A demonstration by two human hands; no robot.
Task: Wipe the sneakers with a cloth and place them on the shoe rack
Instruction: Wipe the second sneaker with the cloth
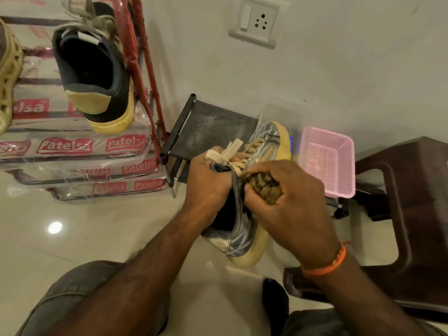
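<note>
From my feed, centre frame: left hand (208,183) grips the grey sneaker (244,229) at the collar/tongue, fingers curled round the edge by the cream laces (244,151), holding it off the floor w/ toe pointing toward 1 o'clock. Right hand (286,202) has its fingers closed round a bunched brown-patterned cloth (263,186), pressed on the sneaker's upper just beside the laces. Orange band (327,265) on the right wrist. At 10 o'clock the shoe rack (143,76), red frame, wrapped in clear plastic w/ "Patelsa" labels, carries a black sneaker w/ yellow sole (97,76), heel toward me. Far left edge, 9 o'clock, a tan perforated shoe (7,76), partly cut off. Behind the held sneaker a small dark stand (208,122); pink mesh basket (327,161) at 2 o'clock; dark brown stool (407,214) at 3 o'clock. Wall socket (254,21) at 12. Glossy tile floor (72,238) below.
</note>
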